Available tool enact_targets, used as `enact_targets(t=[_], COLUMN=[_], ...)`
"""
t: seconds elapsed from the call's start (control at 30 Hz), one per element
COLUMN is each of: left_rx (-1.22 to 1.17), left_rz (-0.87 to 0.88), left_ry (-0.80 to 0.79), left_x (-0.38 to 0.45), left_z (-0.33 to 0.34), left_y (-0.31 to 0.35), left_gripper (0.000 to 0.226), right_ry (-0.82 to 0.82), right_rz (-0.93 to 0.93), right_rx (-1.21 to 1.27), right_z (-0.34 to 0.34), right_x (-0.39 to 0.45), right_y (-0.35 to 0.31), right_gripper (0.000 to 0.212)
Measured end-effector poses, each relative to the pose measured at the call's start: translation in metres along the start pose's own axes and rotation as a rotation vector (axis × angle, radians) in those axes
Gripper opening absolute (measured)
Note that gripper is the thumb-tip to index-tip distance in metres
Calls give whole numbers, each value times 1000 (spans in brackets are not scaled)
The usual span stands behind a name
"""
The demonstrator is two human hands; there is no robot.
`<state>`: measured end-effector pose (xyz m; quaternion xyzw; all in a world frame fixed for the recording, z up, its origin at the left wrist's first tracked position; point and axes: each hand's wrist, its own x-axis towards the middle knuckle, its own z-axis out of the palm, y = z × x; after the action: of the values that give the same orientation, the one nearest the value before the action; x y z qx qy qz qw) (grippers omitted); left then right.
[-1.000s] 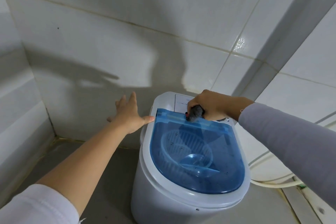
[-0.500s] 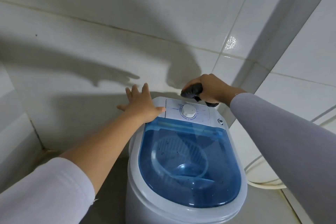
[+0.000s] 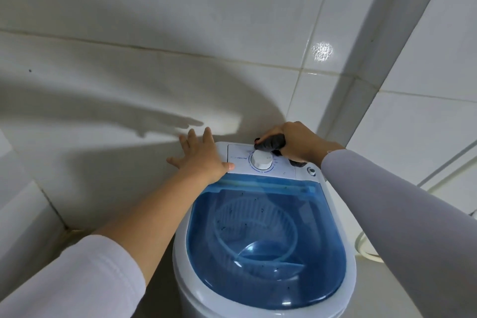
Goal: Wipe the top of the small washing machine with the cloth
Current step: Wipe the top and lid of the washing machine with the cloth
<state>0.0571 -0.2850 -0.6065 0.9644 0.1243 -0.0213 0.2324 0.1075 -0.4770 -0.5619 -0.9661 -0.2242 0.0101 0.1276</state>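
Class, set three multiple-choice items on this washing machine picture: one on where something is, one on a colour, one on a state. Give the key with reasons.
1. Where is the dark cloth?
A. on the blue lid
B. at the back of the control panel, behind the dial
C. on the floor

2. What colour is the lid?
A. see-through blue
B. red
C. solid white

3. How is the left hand?
A. gripping the cloth
B. turning the dial
C. flat, fingers spread, on the machine's back left corner

Key: 1 B, the right hand holds it behind the white dial. 2 A, the basket shows through. 3 C, its fingers are straight.
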Motion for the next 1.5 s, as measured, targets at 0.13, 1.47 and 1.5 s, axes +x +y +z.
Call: enact_targets(t=[0.13,1.47,1.5], left_rx=[2,-72,-74], left_rz=[-4,-56,-56], left_ry=[11,-34,-36], left_x=[2,-6,-5], left_z=[1,0,0], left_y=[1,-2,-2], left_gripper=[106,107,108], right_ry=[33,63,69], right_rz=[25,218,220], right_rx=[-2,211,188], right_z=[-1,-37,-36], right_x=[-12,-50,-47], right_y=[9,-27,-30], right_gripper=[53,41,41])
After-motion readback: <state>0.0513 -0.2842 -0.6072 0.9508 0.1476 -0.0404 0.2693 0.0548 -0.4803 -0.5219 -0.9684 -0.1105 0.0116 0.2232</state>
